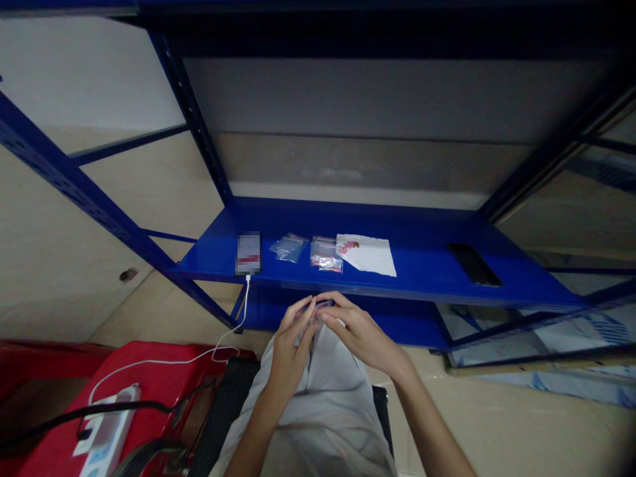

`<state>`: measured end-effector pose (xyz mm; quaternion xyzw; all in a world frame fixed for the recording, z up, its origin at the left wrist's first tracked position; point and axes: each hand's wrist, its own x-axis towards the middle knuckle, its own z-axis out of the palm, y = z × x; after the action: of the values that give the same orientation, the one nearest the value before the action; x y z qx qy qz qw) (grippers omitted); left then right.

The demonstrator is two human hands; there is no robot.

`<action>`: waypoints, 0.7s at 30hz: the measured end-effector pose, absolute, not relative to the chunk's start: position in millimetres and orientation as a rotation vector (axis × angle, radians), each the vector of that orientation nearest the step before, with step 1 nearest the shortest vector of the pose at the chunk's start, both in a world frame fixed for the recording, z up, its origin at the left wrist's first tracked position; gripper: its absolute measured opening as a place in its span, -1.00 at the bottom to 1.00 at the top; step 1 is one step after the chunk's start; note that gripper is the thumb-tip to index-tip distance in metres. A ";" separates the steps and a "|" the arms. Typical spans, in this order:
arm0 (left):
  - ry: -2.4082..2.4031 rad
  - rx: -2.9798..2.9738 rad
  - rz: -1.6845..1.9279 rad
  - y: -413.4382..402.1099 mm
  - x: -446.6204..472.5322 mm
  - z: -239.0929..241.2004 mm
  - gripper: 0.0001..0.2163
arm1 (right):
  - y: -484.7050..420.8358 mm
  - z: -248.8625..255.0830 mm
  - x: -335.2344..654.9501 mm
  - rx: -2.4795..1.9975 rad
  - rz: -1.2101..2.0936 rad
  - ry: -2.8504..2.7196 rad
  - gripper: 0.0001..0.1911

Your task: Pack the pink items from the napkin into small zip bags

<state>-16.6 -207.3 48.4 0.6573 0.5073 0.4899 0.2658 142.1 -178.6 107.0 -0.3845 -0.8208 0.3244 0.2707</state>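
Note:
My left hand [291,344] and my right hand [358,331] meet over my lap, fingers curled round a small clear plastic bag [320,308] held between them. Its contents are too small to make out. Ahead on the blue shelf [422,265] lie an empty small clear bag [289,247], a clear bag with red pieces [326,255] and a white sheet [370,255] with a few pink-red pieces [348,246] on its left corner.
A phone [248,253] on a white cable [199,354] lies at the shelf's left end, a dark phone [474,264] at its right. A red stool [149,384] with a power strip [106,430] stands at lower left. Blue rack posts [193,119] frame the shelf.

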 end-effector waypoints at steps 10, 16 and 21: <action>1.158 1.227 1.365 -208.9 -10.5 56.7 -0.68 | -179.0 91.9 137.7 -1.171 1.026 -1.707 -0.66; 1.127 0.997 1.490 -211.1 -14.0 60.0 -0.79 | -182.2 94.8 130.4 -1.110 1.294 -1.559 -0.72; 1.177 0.933 1.536 -212.0 -19.0 63.6 -0.82 | -184.5 95.5 127.6 -1.061 1.384 -1.480 -0.70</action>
<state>-19.0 -212.0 63.6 0.3819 0.4815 0.6287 0.4766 127.6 -184.5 95.5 -0.4224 -0.5888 0.5506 0.4145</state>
